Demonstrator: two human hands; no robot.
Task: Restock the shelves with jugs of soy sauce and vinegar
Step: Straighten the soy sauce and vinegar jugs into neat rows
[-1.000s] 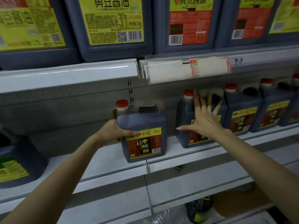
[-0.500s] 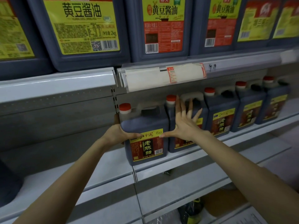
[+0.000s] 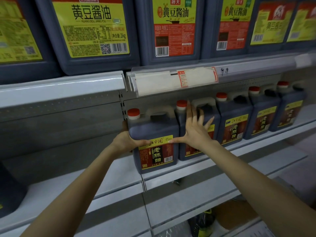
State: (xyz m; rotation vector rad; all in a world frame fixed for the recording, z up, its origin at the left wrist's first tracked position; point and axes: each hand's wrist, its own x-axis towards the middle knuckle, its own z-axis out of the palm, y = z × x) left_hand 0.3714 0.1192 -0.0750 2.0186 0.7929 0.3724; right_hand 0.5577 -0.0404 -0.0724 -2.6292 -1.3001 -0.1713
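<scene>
Store aisle, grey metal shelving. The vinegar jug stands upright at the front lip of the middle shelf, at the left end of a row of matching red-capped jugs, right up against the neighbour jug. Left hand grips its left side, fingers curled round the back, thumb across the top of the front label. Right hand is flat and spread, fingers straight against the neighbour jug, thumb tip reaching onto the vinegar jug's label. I see a clear price-tag strip on the shelf edge above, and big soy sauce jugs with yellow labels on the upper shelf
</scene>
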